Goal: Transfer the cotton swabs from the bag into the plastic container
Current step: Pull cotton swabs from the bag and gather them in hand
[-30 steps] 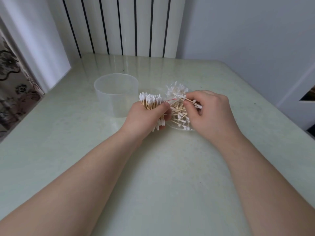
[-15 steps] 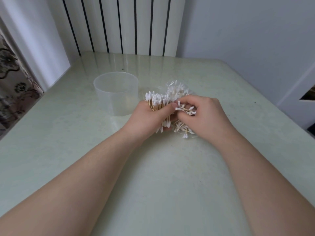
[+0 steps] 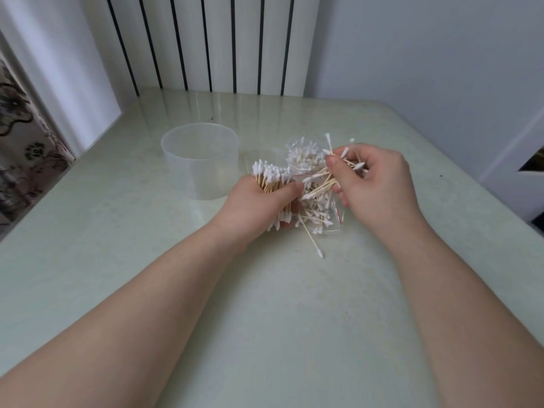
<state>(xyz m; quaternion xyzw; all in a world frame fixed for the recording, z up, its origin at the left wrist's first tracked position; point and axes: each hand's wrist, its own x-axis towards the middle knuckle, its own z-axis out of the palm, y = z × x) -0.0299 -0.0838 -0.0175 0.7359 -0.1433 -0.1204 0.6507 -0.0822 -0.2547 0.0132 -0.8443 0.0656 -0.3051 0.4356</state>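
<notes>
- grips?
- left hand point(image 3: 259, 203) clenched round a cotton swab bundle point(image 3: 272, 175); right hand point(image 3: 375, 184) pinches loose swabs point(image 3: 328, 144) just above the clear bag point(image 3: 319, 214).
- container?
- plastic container point(image 3: 200, 163) upright, just beyond the left grip.

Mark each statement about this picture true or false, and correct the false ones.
1. The left hand grips a bundle of cotton swabs. True.
2. The plastic container lies on its side. False: it stands upright with its open end up.
3. The right hand pinches a few swabs. True.
4. The plastic container is packed with swabs. False: no swabs show inside it.
5. A loose swab lies on the table in front of the bag. True.
</notes>
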